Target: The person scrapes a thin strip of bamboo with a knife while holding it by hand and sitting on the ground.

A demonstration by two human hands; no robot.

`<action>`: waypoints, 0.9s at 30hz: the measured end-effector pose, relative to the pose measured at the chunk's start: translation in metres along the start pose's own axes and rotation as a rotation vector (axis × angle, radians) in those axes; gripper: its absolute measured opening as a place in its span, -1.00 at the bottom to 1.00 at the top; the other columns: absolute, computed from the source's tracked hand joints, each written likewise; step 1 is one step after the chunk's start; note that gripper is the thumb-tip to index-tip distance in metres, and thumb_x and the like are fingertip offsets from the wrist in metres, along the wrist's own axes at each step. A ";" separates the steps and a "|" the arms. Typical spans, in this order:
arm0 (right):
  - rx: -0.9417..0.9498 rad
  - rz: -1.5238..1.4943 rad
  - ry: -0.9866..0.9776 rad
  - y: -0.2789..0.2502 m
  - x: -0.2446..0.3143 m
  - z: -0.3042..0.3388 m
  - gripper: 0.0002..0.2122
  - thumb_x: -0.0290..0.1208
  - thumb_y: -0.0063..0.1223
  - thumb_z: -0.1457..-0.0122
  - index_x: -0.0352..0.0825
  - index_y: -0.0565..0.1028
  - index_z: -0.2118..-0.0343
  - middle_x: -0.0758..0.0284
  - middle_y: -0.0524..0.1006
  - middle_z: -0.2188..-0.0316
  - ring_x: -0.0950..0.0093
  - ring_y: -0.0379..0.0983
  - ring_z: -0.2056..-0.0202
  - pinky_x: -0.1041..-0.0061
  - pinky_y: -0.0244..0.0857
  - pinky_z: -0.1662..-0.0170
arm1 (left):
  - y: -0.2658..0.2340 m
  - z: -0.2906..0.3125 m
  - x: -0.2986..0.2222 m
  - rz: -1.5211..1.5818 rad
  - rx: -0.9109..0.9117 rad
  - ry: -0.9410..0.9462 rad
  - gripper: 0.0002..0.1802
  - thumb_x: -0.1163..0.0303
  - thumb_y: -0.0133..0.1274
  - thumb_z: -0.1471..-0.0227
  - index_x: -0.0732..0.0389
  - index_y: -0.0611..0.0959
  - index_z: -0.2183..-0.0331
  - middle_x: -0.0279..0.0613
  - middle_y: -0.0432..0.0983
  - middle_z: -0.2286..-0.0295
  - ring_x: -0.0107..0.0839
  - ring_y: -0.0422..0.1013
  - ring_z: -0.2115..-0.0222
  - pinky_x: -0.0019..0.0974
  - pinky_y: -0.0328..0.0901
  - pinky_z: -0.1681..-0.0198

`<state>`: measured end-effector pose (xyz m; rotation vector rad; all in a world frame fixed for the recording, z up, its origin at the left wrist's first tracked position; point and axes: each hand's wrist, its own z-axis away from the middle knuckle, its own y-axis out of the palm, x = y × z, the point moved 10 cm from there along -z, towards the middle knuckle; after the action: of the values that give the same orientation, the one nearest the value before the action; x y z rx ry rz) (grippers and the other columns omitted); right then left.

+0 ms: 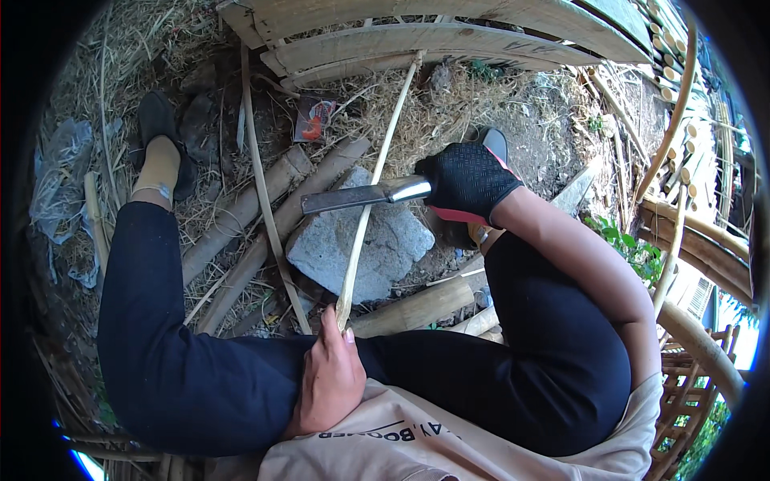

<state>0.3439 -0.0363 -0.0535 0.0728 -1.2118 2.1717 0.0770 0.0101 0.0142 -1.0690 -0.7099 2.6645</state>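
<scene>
My left hand (333, 373) is bare and closed around the near end of a long, thin, pale stick (391, 132), close to my lap. The stick slants away from me over a grey stone (353, 248), and its far end reaches the wooden boards. My right hand (465, 183), in a black and red glove, grips a knife with a broad, dark blade (345, 198). The blade points left and lies across the stick above the stone. Its handle is mostly hidden in the glove.
Bamboo poles (249, 212) lie left of the stone, and a cut bamboo piece (417, 309) lies nearer me. Wooden boards (433, 40) stand beyond. Crumpled clear plastic (64, 180) is at far left, a red wrapper (314, 120) on the straw, and stacked bamboo (682, 152) at right.
</scene>
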 end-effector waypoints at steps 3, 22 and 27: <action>-0.028 0.017 0.017 0.004 -0.005 -0.003 -0.79 -0.26 0.24 0.05 -0.21 0.64 0.35 0.11 0.63 0.42 0.08 0.60 0.30 0.14 0.46 0.17 | 0.003 0.004 0.005 -0.012 0.022 -0.069 -0.48 0.43 -0.16 -0.28 0.36 0.21 -0.21 0.50 0.46 0.27 0.44 0.40 0.25 0.26 0.27 0.20; -0.133 0.134 0.320 -0.031 -0.083 -0.008 -0.79 -0.28 0.14 0.00 -0.19 0.66 0.31 0.12 0.64 0.38 0.13 0.61 0.26 0.20 0.49 0.16 | 0.003 0.000 0.001 -0.019 0.010 -0.010 -0.49 0.48 -0.15 -0.25 0.42 0.20 -0.18 0.51 0.47 0.29 0.44 0.42 0.31 0.30 0.28 0.24; -0.007 0.171 0.061 -0.023 -0.024 -0.007 -0.79 -0.29 0.11 -0.01 -0.17 0.66 0.29 0.14 0.64 0.39 0.14 0.61 0.26 0.21 0.48 0.14 | 0.004 0.004 0.008 -0.015 0.028 -0.043 -0.49 0.39 -0.19 -0.31 0.37 0.20 -0.21 0.54 0.46 0.26 0.46 0.40 0.27 0.28 0.27 0.21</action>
<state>0.3774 -0.0342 -0.0489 -0.1032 -1.2300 2.2980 0.0679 0.0082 0.0102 -0.9989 -0.6842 2.6840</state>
